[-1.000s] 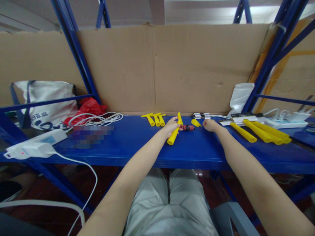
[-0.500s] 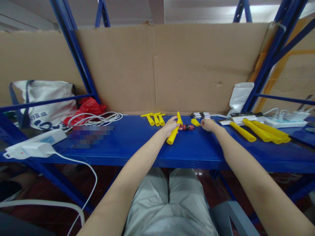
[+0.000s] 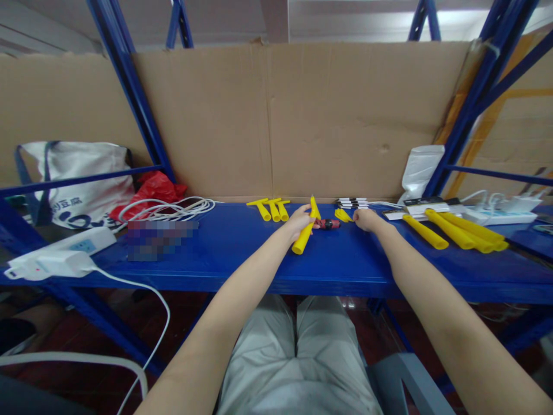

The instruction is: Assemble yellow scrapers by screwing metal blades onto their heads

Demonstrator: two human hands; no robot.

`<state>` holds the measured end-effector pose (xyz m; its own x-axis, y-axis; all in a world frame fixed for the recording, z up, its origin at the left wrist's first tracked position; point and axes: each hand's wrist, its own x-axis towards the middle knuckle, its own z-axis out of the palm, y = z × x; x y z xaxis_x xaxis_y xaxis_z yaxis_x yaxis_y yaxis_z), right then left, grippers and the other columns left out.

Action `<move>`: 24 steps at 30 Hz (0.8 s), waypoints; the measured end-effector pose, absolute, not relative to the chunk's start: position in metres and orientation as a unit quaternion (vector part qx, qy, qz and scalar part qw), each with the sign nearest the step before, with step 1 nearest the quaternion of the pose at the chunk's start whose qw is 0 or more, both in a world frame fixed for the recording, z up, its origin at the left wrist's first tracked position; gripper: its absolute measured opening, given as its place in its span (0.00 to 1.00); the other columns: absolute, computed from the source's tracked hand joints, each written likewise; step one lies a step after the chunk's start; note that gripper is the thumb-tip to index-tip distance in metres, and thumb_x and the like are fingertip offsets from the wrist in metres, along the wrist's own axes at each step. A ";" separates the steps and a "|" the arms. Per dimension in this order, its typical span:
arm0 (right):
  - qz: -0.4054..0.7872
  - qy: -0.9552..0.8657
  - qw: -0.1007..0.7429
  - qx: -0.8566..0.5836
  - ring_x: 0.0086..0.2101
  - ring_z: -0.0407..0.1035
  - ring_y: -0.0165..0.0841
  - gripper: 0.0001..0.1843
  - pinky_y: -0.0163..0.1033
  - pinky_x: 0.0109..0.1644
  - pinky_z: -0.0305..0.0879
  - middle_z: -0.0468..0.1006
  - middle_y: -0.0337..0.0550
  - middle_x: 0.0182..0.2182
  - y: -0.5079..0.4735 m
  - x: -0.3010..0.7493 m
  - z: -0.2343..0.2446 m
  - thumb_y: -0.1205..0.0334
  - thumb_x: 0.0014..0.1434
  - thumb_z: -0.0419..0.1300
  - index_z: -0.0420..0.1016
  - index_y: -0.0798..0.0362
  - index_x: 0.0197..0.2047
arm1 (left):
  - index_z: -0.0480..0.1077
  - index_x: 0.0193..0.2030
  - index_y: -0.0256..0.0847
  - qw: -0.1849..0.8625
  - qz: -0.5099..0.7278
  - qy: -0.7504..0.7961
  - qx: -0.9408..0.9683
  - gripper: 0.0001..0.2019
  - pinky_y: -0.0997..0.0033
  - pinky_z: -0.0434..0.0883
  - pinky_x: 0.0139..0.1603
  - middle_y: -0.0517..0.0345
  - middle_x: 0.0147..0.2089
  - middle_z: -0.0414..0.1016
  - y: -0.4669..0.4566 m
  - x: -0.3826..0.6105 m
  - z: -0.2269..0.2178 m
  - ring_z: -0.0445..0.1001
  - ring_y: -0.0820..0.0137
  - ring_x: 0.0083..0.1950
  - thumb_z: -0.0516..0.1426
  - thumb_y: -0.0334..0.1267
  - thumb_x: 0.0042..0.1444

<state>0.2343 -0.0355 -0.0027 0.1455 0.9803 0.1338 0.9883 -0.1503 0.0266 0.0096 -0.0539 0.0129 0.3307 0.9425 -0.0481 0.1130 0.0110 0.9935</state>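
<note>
My left hand (image 3: 299, 222) is closed around a yellow tube-shaped handle (image 3: 303, 239), which slants with its round open end toward me and a narrower top pointing away. Just right of it lies a red and black cylindrical object (image 3: 329, 224), partly behind my fingers. My right hand (image 3: 365, 219) is curled closed, low over the tabletop. Small yellow pieces (image 3: 343, 215) lie right beside its fingertips. Whatever my right fingers hold, if anything, is too small or hidden to make out.
Several yellow T-shaped tools (image 3: 271, 210) lie at the back. At right rest more yellow handles (image 3: 451, 227); black-and-white strips (image 3: 352, 203) lie behind my right hand. A power strip (image 3: 64, 253), coiled white cable (image 3: 190, 208) and red bag (image 3: 158, 190) occupy the left.
</note>
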 end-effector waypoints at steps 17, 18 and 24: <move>-0.056 -0.650 0.027 -0.757 0.43 0.72 0.40 0.15 0.35 0.43 0.64 0.78 0.57 0.40 -0.038 0.233 -0.001 0.73 0.54 0.52 0.77 0.61 0.40 | 0.50 0.65 0.46 0.566 0.374 0.437 0.591 0.33 0.82 0.63 0.18 0.47 0.56 0.68 -0.058 0.009 0.015 0.76 0.74 0.31 0.49 0.20 0.53; -0.057 -0.650 0.028 -0.757 0.43 0.72 0.40 0.15 0.35 0.43 0.64 0.78 0.57 0.40 -0.038 0.232 -0.001 0.73 0.53 0.52 0.77 0.61 0.40 | 0.50 0.65 0.46 0.566 0.373 0.438 0.591 0.33 0.82 0.63 0.18 0.47 0.56 0.68 -0.059 0.009 0.016 0.76 0.74 0.31 0.48 0.20 0.53; -0.073 -0.658 0.076 -0.746 0.41 0.72 0.37 0.13 0.33 0.40 0.63 0.78 0.55 0.38 -0.035 0.235 -0.003 0.73 0.52 0.53 0.75 0.59 0.39 | 0.51 0.65 0.46 0.563 0.372 0.438 0.593 0.32 0.82 0.63 0.19 0.47 0.56 0.68 -0.058 0.009 0.015 0.76 0.76 0.31 0.49 0.20 0.54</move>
